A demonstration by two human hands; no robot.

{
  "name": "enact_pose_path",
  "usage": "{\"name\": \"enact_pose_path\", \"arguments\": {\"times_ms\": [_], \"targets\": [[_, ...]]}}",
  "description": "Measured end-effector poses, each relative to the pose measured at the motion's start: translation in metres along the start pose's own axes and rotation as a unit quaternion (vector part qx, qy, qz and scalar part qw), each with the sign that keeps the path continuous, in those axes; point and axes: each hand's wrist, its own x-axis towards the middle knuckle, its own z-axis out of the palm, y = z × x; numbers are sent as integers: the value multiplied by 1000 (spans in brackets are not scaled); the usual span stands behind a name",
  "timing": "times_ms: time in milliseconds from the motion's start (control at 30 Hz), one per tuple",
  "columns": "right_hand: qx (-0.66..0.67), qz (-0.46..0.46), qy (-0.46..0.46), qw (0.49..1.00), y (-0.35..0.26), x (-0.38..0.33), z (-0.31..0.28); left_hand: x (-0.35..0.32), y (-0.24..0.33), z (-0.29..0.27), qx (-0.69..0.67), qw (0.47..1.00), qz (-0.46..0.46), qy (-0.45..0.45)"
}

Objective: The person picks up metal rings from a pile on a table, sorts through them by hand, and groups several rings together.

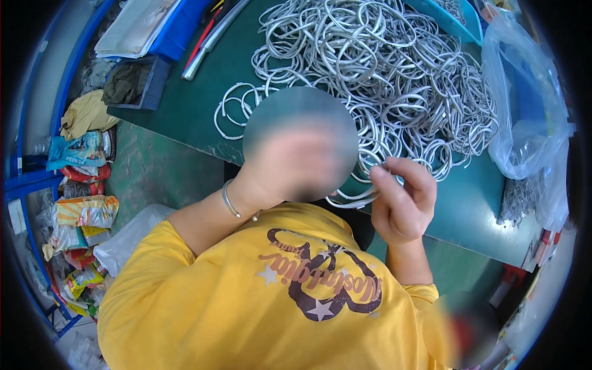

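Note:
A round blur covers my left hand (296,154), so its fingers and anything in them are hidden; a silver bangle (229,198) circles that wrist. To its right, my right hand (404,200) is closed, thumb and forefinger pinched together at the near side of a big heap of silvery rings (370,55). What the pinch holds, if anything, cannot be made out against the rings behind it. One pale ring (351,201) curves past the table edge between my hands, partly hidden by the blur and my right fingers. Several loose rings (229,117) lie left of the heap.
The rings lie on a green table (203,105). At far left are a blue bin (179,31), a grey box (151,86) with dark cloth, and a red-handled tool (200,46). Clear plastic bags (524,98) and a light-blue tray (453,21) stand right. Colourful packets (86,213) fill a rack.

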Motion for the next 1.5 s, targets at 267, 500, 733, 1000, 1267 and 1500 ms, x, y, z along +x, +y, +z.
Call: {"name": "enact_pose_path", "arguments": {"times_ms": [267,500,733,1000,1267,1500], "targets": [[346,347,96,866,-7,-12,3,-8,-8,0,62,992,112,-20],[374,384,84,840,-13,-15,-2,-17,-6,12,77,992,102,-14],[335,370,43,865,-25,-18,-6,-24,-11,13,83,992,96,-7],[315,327,42,890,-21,-27,1,-29,-16,9,180,967,179,22],[89,169,-43,981,-27,-24,-6,-21,-16,12,380,862,336,8],[-219,-60,97,969,34,17,-72,-22,-31,14,220,927,302,33]]}}
